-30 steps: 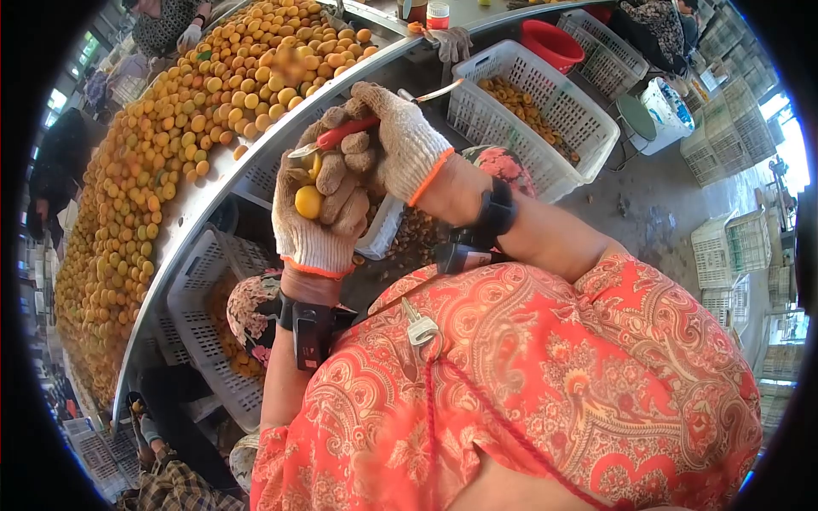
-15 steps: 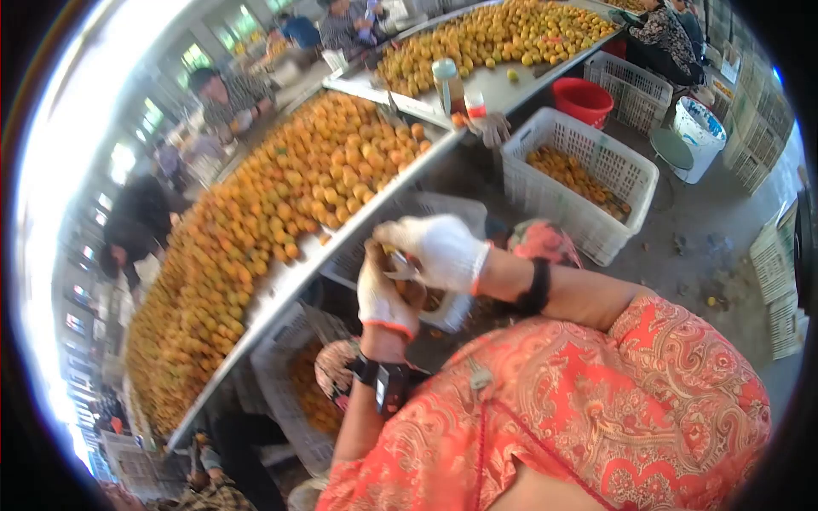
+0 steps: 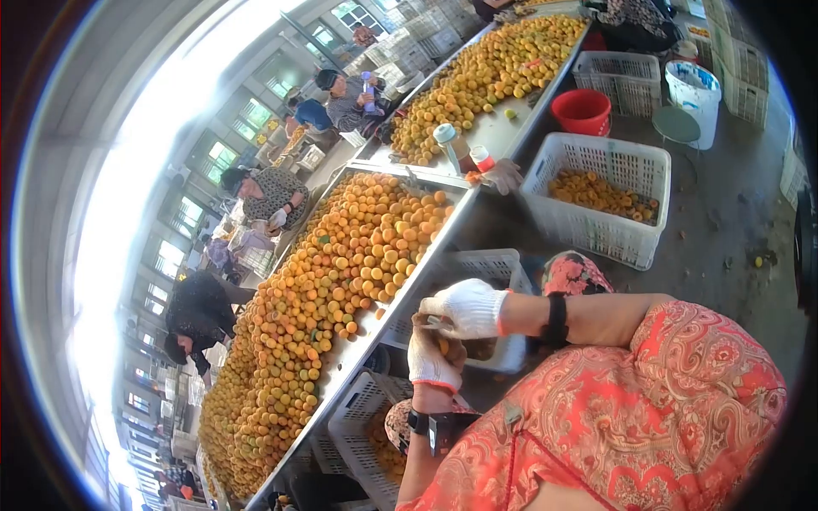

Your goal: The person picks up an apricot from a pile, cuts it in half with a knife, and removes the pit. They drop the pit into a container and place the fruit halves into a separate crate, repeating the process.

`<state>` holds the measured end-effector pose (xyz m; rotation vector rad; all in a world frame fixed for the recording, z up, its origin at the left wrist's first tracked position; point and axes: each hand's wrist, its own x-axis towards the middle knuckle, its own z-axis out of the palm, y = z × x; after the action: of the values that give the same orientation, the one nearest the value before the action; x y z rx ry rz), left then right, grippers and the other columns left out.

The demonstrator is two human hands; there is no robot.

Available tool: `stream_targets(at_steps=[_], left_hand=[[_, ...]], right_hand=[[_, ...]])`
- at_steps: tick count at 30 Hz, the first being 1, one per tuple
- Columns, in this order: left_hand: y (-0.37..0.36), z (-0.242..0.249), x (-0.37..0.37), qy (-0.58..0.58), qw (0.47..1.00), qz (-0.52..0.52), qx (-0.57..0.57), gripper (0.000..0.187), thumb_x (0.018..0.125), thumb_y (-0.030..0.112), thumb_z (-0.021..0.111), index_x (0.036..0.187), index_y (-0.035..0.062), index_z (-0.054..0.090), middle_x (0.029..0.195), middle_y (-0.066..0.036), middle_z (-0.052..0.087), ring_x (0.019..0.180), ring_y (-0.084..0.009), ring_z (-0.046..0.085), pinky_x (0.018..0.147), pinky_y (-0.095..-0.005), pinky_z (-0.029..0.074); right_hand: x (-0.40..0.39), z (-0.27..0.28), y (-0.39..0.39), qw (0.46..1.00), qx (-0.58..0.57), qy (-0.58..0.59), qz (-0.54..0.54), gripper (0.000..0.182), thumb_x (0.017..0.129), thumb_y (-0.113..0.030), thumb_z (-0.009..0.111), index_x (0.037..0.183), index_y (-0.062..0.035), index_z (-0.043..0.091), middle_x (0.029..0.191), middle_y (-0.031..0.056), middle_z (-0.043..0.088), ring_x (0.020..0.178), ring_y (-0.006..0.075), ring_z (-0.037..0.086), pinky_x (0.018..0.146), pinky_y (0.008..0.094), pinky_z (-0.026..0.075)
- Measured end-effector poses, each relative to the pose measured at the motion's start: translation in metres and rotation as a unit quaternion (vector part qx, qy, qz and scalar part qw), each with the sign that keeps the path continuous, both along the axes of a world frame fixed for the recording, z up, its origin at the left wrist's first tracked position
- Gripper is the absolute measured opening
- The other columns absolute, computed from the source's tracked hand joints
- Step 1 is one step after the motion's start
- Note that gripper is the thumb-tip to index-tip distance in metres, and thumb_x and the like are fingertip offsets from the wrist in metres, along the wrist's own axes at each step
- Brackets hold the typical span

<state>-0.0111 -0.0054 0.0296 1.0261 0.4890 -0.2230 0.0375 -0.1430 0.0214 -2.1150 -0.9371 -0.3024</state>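
My two gloved hands meet over a white crate point(image 3: 513, 271) beside the sorting table. My left hand point(image 3: 433, 362), in a white glove with bare-looking fingertips, is closed around an apricot point(image 3: 444, 346), of which only a bit of orange shows. Just above it, my right hand point(image 3: 471, 308) is closed on a small shiny metal tool point(image 3: 436, 322) pressed at the fruit; its exact kind is mostly hidden by the fingers. A heap of whole apricots point(image 3: 341, 264) covers the table along its length.
The table's metal edge point(image 3: 362, 362) runs diagonally past my hands. Crates of cut fruit stand at upper right point(image 3: 532, 204) and lower left point(image 3: 345, 417). A red bucket point(image 3: 582, 112), a white bucket point(image 3: 692, 98) and a bottle point(image 3: 452, 145) are farther off. Other people work across the table.
The camera view has shifted, so the table and hands appear farther right and lower. My hands stay together on the apricot, with the metal tool less visible.
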Motion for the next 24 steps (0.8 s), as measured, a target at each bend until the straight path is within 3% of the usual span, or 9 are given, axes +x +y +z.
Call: stream_targets(at_steps=[2,6,12,16,24], left_hand=[[-0.005,-0.004,0.002,0.02,0.999,0.021,0.013,0.039,0.097,0.052,0.053,0.081,0.0176,0.06,0.055,0.005,0.045,0.038,-0.0112,0.03,0.039,-0.0265,0.021],[-0.004,-0.013,0.006,-0.003,0.999,0.02,0.044,0.039,0.097,0.055,0.053,0.085,0.0187,0.062,0.055,0.004,0.047,0.036,-0.0112,0.028,0.037,-0.0273,0.017],[-0.003,-0.02,0.011,0.007,0.998,-0.036,0.045,0.042,0.097,0.058,0.049,0.084,0.0202,0.059,0.055,0.003,0.047,0.036,-0.0111,0.027,0.037,-0.0266,0.016],[-0.007,-0.02,0.013,0.022,0.998,-0.02,0.048,0.042,0.097,0.058,0.05,0.083,0.0192,0.057,0.056,0.002,0.048,0.036,-0.0112,0.027,0.036,-0.0271,0.015],[-0.014,-0.017,0.009,0.053,0.997,-0.027,0.054,0.04,0.096,0.055,0.054,0.079,0.0183,0.054,0.056,0.003,0.043,0.037,-0.0108,0.028,0.037,-0.027,0.016]], right_hand=[[-0.001,0.006,-0.005,0.999,-0.03,0.028,-0.005,0.022,0.087,-0.022,0.066,0.108,-0.0161,0.065,0.084,0.0119,0.068,0.077,0.0354,0.067,0.066,0.0432,0.052],[0.007,-0.008,-0.011,0.999,0.014,0.027,0.016,0.021,0.085,-0.022,0.068,0.103,-0.0132,0.062,0.078,0.011,0.066,0.075,0.0352,0.066,0.064,0.0428,0.05],[0.015,-0.009,-0.022,0.994,0.013,0.097,0.054,0.023,0.085,-0.023,0.069,0.103,-0.0117,0.062,0.086,0.0119,0.068,0.081,0.0374,0.066,0.069,0.0448,0.05],[0.016,-0.01,-0.025,0.992,0.025,0.099,0.07,0.023,0.085,-0.023,0.068,0.104,-0.0112,0.062,0.086,0.0122,0.068,0.083,0.0371,0.065,0.07,0.0441,0.05],[0.013,-0.017,-0.019,0.997,-0.014,0.079,-0.009,0.013,0.084,-0.019,0.065,0.095,-0.0142,0.062,0.082,0.0123,0.067,0.081,0.0374,0.066,0.068,0.0464,0.049]])
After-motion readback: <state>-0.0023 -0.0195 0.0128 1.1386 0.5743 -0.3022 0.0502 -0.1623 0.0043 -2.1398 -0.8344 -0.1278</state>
